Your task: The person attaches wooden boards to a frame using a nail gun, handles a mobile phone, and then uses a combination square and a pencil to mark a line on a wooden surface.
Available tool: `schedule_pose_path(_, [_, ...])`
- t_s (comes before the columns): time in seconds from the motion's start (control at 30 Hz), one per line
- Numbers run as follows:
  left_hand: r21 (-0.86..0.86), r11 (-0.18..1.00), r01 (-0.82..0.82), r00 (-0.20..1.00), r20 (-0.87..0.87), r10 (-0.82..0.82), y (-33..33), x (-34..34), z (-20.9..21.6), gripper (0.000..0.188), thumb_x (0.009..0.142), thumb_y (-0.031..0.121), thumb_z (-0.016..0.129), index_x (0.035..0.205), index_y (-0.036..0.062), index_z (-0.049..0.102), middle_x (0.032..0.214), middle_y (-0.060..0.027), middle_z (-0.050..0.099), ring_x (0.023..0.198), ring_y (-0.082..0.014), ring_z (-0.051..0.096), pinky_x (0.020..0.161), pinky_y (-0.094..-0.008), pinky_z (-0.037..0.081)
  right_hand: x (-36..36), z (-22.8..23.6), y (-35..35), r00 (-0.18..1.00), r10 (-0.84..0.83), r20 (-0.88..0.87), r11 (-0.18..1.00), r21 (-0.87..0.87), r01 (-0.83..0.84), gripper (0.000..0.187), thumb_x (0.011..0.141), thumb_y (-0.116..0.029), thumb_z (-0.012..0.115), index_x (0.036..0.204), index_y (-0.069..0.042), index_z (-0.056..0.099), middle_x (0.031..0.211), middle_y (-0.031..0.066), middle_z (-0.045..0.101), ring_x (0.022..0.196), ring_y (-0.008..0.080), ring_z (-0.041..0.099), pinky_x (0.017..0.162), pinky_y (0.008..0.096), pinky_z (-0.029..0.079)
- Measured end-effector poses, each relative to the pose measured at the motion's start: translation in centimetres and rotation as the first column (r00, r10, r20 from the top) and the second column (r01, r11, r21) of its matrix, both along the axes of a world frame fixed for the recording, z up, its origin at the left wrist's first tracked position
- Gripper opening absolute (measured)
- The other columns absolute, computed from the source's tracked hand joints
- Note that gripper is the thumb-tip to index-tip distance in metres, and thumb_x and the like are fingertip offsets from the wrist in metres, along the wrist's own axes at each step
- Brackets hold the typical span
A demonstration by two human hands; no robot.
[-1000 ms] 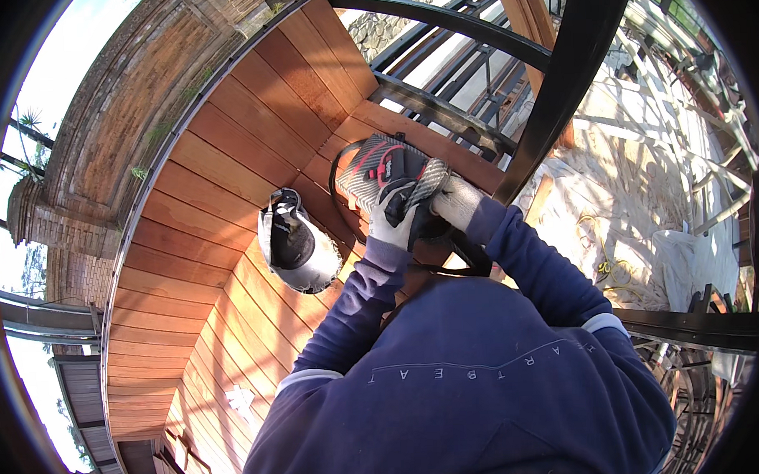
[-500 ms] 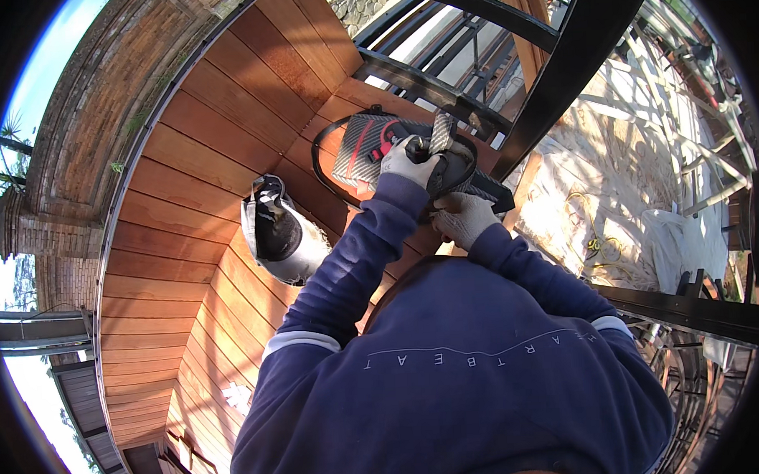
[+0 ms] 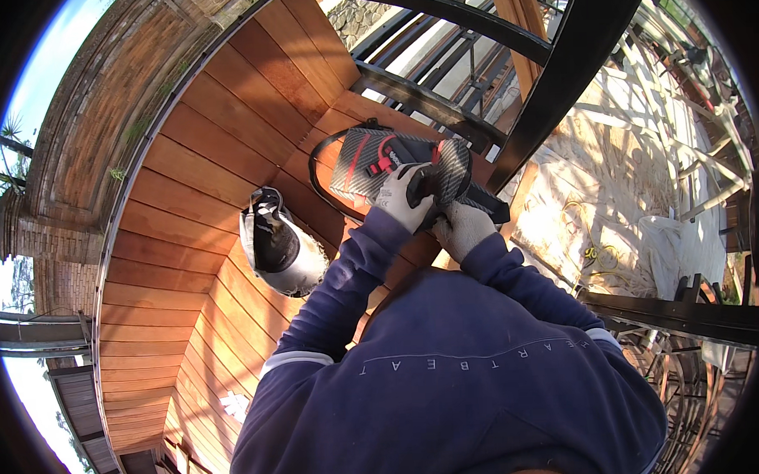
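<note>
A bag (image 3: 360, 167) with a grey woven-look pattern, red stripes and a black strap lies before me on the wooden boards. My left hand (image 3: 405, 193), in a white and dark glove, has its fingers curled against the bag's middle, beside a red buckle-like piece. The bag's patterned flap (image 3: 456, 169) stands just right of those fingers. At the bag's near edge my gloved right hand (image 3: 465, 231) is closed on its border, fingertips partly hidden. A white, dark-lined helmet (image 3: 284, 249) rests upside down to the left, touched by neither hand.
Reddish wooden planks (image 3: 177, 194) curve round on the left. Thick black metal beams (image 3: 570, 71) cross at the upper right. Beyond them a pale sheet (image 3: 595, 179) is spread below, with a yellow cord (image 3: 596, 253) on it. A brick wall (image 3: 84, 147) stands outside at the far left.
The bag's raised flap has come down over the dark opening seen earlier. Both hands have shifted slightly toward me, and the right hand has turned, its fingers pointing more upward.
</note>
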State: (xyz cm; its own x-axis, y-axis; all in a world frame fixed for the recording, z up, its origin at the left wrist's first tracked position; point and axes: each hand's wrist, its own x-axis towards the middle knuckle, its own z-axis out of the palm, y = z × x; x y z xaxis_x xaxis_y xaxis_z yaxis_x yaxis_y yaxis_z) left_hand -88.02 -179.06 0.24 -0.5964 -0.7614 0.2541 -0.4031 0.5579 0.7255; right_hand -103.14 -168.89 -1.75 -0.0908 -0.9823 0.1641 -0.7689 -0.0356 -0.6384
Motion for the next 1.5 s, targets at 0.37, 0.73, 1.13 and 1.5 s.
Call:
schedule_pose_path(0.37, [-0.264,0.962,-0.072,0.962,0.235,0.137,3.8,0.8,-3.8,0.065,0.076,0.02,0.068,0.136,0.0115,0.048,0.128,-0.0145,0.054,0.118,-0.0358,0.051,0.103,-0.0451,0.041,-0.5,1.1,-0.7,0.948,0.174,-0.268,0.974,0.186,-0.126,0.028,0.085,-0.029,0.058,0.096,-0.004,0.064,0.084,0.0188,0.068,0.081,0.0363,0.067,0.073,0.0468,0.053])
schedule_pose_path(0.73, [-0.371,0.883,-0.288,0.943,0.049,0.328,5.5,2.9,-2.1,0.04,0.078,0.004,0.061,0.118,0.0061,0.062,0.121,-0.0116,0.061,0.118,-0.0322,0.054,0.101,-0.0448,0.043,-6.6,4.2,-3.1,0.984,0.041,-0.172,0.999,-0.006,-0.042,0.025,0.085,-0.024,0.057,0.084,0.0,0.065,0.079,0.0223,0.065,0.078,0.0393,0.064,0.07,0.047,0.051])
schedule_pose_path(1.13, [-0.328,0.652,-0.683,0.682,0.033,0.731,8.8,8.7,-4.8,0.036,0.075,-0.004,0.057,0.109,0.0066,0.065,0.119,-0.0159,0.062,0.114,-0.035,0.056,0.1,-0.0431,0.043,-11.7,-4.3,-3.5,0.701,-0.399,0.592,0.91,0.349,0.223,0.02,0.088,-0.019,0.059,0.093,0.0,0.058,0.077,0.0077,0.063,0.066,0.0175,0.063,0.058,0.0321,0.053])
schedule_pose_path(1.5, [-0.271,0.486,-0.831,0.513,-0.033,0.858,12.6,4.0,-3.2,0.042,0.078,-0.002,0.063,0.119,0.0052,0.062,0.121,-0.0179,0.061,0.114,-0.0348,0.057,0.1,-0.0401,0.045,-11.5,-5.7,-5.1,0.096,-0.549,0.83,0.828,0.556,-0.078,0.018,0.086,-0.013,0.054,0.102,-0.005,0.051,0.079,0.0102,0.055,0.064,0.0267,0.063,0.056,0.0377,0.058])
